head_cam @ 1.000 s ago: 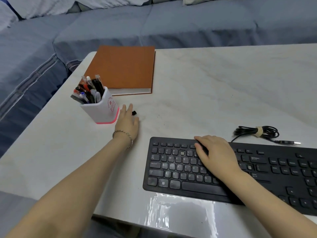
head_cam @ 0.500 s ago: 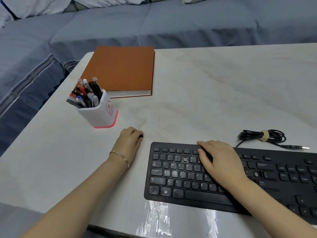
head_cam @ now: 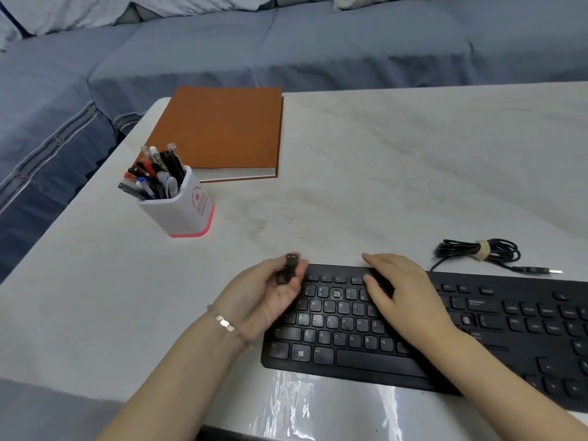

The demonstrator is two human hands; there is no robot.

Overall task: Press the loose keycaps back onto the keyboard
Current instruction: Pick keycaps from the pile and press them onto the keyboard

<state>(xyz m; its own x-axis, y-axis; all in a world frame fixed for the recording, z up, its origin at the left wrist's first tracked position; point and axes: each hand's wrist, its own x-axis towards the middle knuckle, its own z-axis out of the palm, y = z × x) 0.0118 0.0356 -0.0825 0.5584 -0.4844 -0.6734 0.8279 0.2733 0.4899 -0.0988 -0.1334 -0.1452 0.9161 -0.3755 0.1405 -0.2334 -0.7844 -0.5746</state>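
A pale, marble-veined table (head_cam: 397,186) seen from its near edge; an orange notebook (head_cam: 219,132) lies flat at 11 o'clock; a white pen pot (head_cam: 178,214) stands at 9 o'clock, near the notebook's corner; a black keyboard (head_cam: 509,313) spans 5 o'clock; a coiled black cable (head_cam: 461,249) lies at 3 o'clock, just behind it.

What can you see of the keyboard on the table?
The keyboard is black, plastic-looking and full-size, lying flat near the front edge of the table. One number-row key is missing, showing a pale socket. The right hand rests flat on its upper rows; the left hand holds a dark keycap over its left end.
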